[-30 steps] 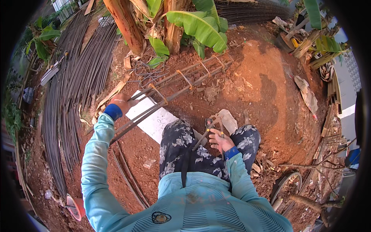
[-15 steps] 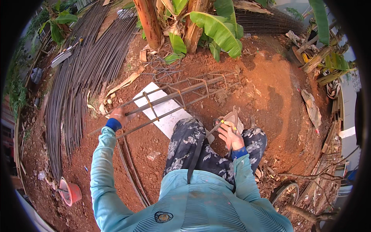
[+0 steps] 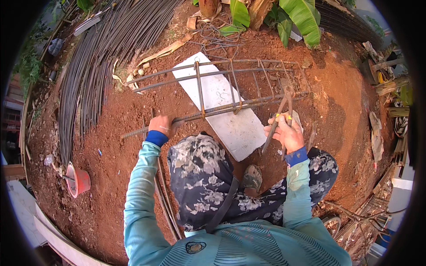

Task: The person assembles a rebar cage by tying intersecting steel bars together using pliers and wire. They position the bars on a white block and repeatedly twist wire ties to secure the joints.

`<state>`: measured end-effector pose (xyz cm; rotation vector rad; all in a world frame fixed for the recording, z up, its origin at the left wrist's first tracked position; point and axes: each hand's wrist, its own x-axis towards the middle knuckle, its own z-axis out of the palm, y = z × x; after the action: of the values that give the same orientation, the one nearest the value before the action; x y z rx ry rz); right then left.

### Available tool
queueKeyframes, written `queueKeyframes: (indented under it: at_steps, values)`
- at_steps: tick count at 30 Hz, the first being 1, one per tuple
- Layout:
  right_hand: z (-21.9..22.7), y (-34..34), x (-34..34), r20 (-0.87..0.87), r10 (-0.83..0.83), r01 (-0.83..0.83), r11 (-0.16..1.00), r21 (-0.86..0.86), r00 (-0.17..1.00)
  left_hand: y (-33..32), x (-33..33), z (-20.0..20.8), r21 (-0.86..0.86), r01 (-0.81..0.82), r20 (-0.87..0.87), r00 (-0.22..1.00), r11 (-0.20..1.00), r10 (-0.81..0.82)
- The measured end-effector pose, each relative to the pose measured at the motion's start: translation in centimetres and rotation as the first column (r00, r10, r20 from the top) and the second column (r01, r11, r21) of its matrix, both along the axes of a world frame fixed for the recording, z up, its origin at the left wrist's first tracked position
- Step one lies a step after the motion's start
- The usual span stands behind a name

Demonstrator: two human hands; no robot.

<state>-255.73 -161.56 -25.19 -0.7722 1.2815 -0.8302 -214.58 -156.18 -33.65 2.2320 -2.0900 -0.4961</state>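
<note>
A long cage of ribbed steel bars (image 3: 262,101), joined by square stirrups (image 3: 199,88), lies across the dirt in front of my knees. It passes over a white board (image 3: 242,137). My left hand (image 3: 162,125) is closed around the nearest bar, close to its left end. In my right hand (image 3: 287,134) is a pair of pincers (image 3: 281,105) with yellow bands on the handles, and my fingers wrap the handles. The jaws point away from me, by the cage's right part; whether they touch a bar or grip a tie, I cannot tell.
Bundled rebar (image 3: 95,75) covers the ground at the far left. Tangled bent rods (image 3: 217,37) lie beyond the cage, near banana plants (image 3: 306,20). An orange-red bucket (image 3: 79,181) stands at the left. More long bars (image 3: 165,201) run past my left leg. Branches (image 3: 359,216) lie at the right.
The cage has turned, its side bars now spread apart in view. The pincers have risen from beside my knee to the cage's right part. My left hand still holds a bar.
</note>
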Motion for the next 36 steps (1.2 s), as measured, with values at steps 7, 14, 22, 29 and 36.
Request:
queueKeyframes:
  at_steps: [7, 14, 22, 29, 36]
  values:
    - [3.2, 3.9, 3.6, -0.068, 0.161, -0.164, 0.986, -0.042, 0.985, 0.3, 0.9, -1.0, -0.045, 0.089, -0.092, 0.991, 0.995, -0.092]
    - [-2.3, 6.2, 9.7, 0.146, 0.423, -0.447, 0.823, 0.351, 0.894, 0.3, 0.4, -2.1, -0.060, 0.094, -0.118, 0.988, 0.994, -0.100]
    - [-6.1, 6.0, 13.5, 0.138, 0.500, -0.508, 0.753, 0.418, 0.855, 0.4, 0.2, -1.3, -0.082, 0.100, -0.180, 0.977, 0.992, -0.113]
    - [-4.9, 4.7, 14.0, 0.337, 0.454, -0.565, 0.678, 0.469, 0.825, 0.1, 0.0, -1.7, -0.028, 0.108, -0.192, 0.975, 0.994, -0.111]
    - [-5.8, 3.4, 13.7, 0.504, 0.379, -0.619, 0.607, 0.498, 0.776, 0.2, -0.6, -2.3, -0.027, 0.089, -0.258, 0.962, 0.996, -0.093]
